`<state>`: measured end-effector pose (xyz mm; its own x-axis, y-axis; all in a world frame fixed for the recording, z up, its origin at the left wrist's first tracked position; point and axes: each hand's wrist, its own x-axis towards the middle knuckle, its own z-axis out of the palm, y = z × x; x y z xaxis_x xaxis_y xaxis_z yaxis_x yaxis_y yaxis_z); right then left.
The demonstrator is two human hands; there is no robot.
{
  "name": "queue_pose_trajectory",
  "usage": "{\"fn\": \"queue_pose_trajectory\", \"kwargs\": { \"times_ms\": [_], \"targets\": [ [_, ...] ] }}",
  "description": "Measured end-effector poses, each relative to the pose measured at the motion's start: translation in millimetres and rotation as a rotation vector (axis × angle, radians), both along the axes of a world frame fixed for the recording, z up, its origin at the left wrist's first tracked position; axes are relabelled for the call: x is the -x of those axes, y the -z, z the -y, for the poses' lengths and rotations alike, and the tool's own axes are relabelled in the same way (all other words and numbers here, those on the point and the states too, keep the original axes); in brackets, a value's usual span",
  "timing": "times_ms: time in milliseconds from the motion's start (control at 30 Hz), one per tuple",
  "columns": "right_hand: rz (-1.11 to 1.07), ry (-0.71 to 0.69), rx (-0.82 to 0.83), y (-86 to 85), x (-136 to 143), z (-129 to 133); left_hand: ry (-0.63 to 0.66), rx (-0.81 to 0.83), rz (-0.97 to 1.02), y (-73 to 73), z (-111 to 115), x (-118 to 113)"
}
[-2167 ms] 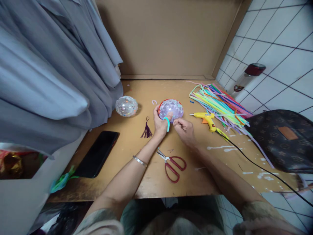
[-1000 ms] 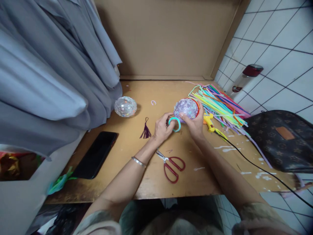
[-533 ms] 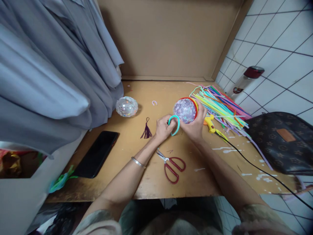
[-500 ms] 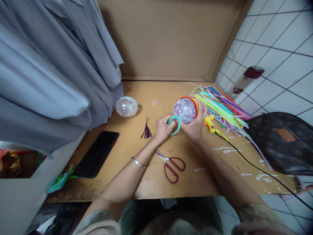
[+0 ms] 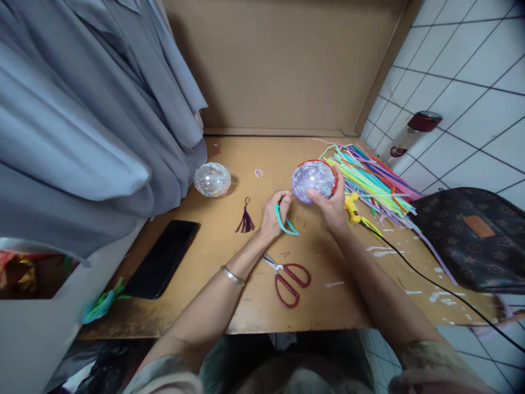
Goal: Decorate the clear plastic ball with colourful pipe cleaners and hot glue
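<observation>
A clear ball with purple filling (image 5: 314, 180) and a red band on its rim is gripped by my right hand (image 5: 333, 205), thumb on its lower face. Beside it my left hand (image 5: 276, 213) is closed on a bent turquoise strip (image 5: 287, 223), which hangs below the fingers. The left fingertips are close to the ball's left edge; whether they touch it is unclear. Red-handled scissors (image 5: 287, 276) lie below, partly behind my left wrist. A dark purple tassel (image 5: 245, 219) and a second clear ball (image 5: 213, 179) rest to the left.
At the right are a pile of colourful pipe cleaners (image 5: 369, 172), a yellow glue gun (image 5: 353, 208) with a black cord, a dark bag (image 5: 476, 241) and a red-capped bottle (image 5: 412, 137). A black phone (image 5: 162, 260) lies left, near grey cloth (image 5: 123, 109). A small pink curved piece (image 5: 258, 173) lies behind.
The ball has turned in my right hand, and its thumb now lies on the front. The turquoise strip has swung lower and opened from its round curl. My left hand has shifted slightly.
</observation>
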<state>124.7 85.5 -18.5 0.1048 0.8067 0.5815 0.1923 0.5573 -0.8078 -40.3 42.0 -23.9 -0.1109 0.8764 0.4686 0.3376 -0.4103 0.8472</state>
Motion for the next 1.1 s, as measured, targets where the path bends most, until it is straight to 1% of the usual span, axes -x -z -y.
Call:
{"fn": "queue_pose_trajectory", "kwargs": {
  "times_ms": [200, 267, 367, 467, 567, 633, 733, 767, 833, 900, 933, 1000, 1100],
  "targets": [
    [0.138, 0.014, -0.069, -5.7, 2, 7, -0.003, -0.047, -0.098, 0.6, -2, 1],
    [0.171, 0.011, -0.100, -7.8, 3, 10, -0.008, -0.069, -0.110, 1.1, -3, 2],
    [0.217, 0.015, -0.158, -10.5, 7, 15, -0.032, -0.059, -0.111, -0.3, -5, 5],
    [0.269, 0.057, -0.208, -12.0, 9, 17, -0.030, -0.074, -0.105, -4.3, -3, 5],
    [0.285, 0.154, -0.210, -8.7, 7, 11, 0.060, -0.196, -0.146, -7.6, 4, -2],
    [0.209, 0.194, -0.159, -3.3, 2, 2, 0.160, -0.259, -0.187, -7.7, 8, -8],
    [0.025, 0.155, -0.049, 5.2, -5, -11, 0.270, -0.175, -0.195, -5.3, 11, -11],
    [-0.020, 0.129, -0.025, 6.8, -7, -13, 0.262, -0.135, -0.174, -4.4, 10, -10],
    [-0.061, 0.078, -0.011, 7.1, -9, -15, 0.156, -0.070, -0.099, -3.1, 7, -6],
    [-0.040, 0.042, -0.027, 3.2, -8, -11, 0.040, -0.021, -0.009, -2.8, 4, -3],
    [-0.012, 0.032, -0.043, 0.1, -7, -8, 0.014, -0.001, 0.023, -3.0, 3, -2],
    [0.061, 0.029, -0.072, -7.1, -5, -1, 0.024, 0.030, 0.048, -3.6, 2, -2],
    [0.158, 0.039, -0.097, -16.0, -2, 9, 0.043, 0.032, 0.028, -4.7, 3, -3]
  ]
}}
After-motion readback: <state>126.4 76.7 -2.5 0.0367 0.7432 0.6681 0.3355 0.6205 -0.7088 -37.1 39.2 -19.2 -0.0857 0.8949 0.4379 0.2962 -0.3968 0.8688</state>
